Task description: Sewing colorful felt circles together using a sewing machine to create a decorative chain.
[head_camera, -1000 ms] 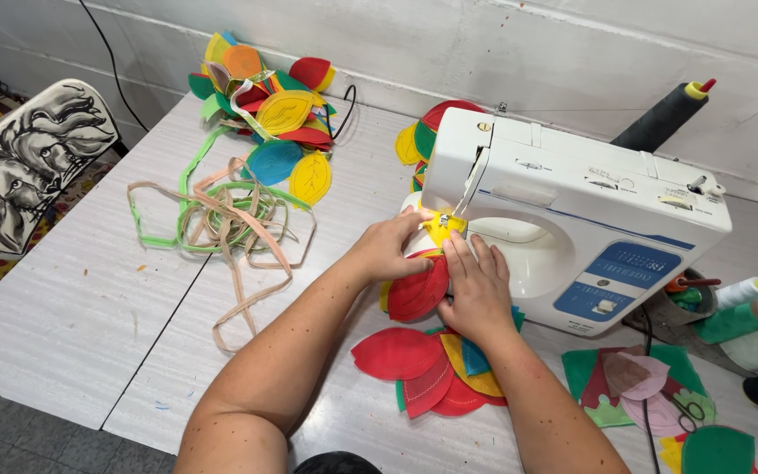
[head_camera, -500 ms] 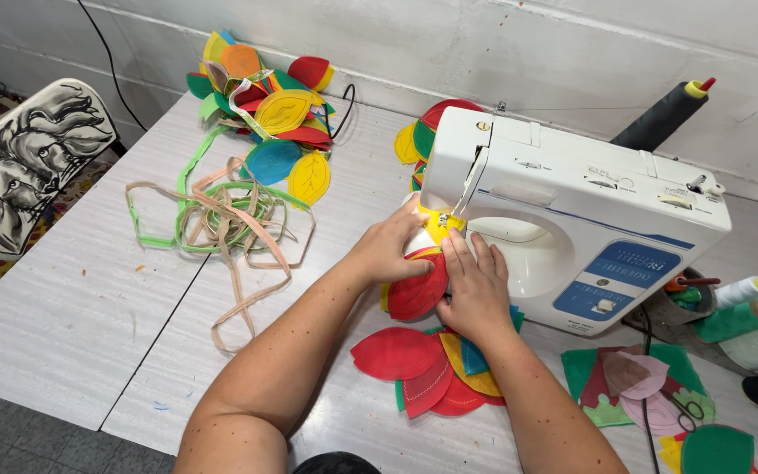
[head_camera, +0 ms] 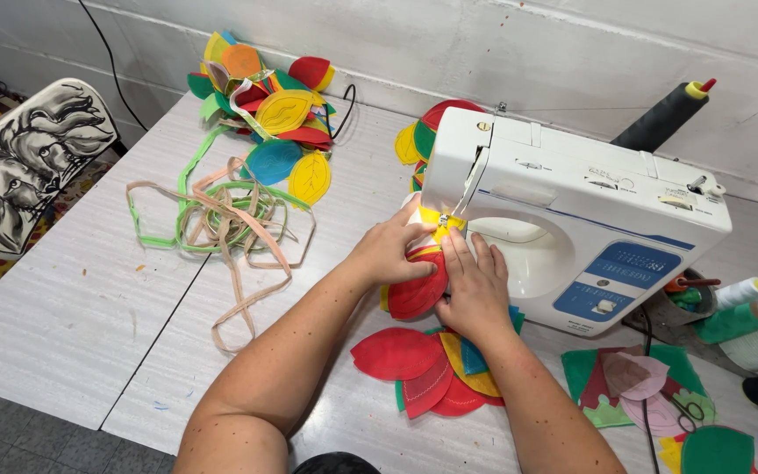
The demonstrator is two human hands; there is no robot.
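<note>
Grey laminate table (head_camera: 89,290) carries my white sewing machine (head_camera: 563,219). Both my left hand (head_camera: 389,250) and right hand (head_camera: 475,290) lie flat, fingers spread, pressing the red felt leaf (head_camera: 416,294) and the yellow felt piece (head_camera: 439,221) under the needle to steady them. Needle itself is hidden.

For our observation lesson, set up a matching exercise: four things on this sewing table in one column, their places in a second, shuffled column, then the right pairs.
Things:
1. tangle of ribbon strips
2. red felt leaf
3. thread spools
4. patterned chair

Places:
A. far left, off the table
B. under both hands at the sewing machine
C. right of the machine
D. left of the machine

Pairs: 1-D, 2-B, 3-C, 4-A
</note>
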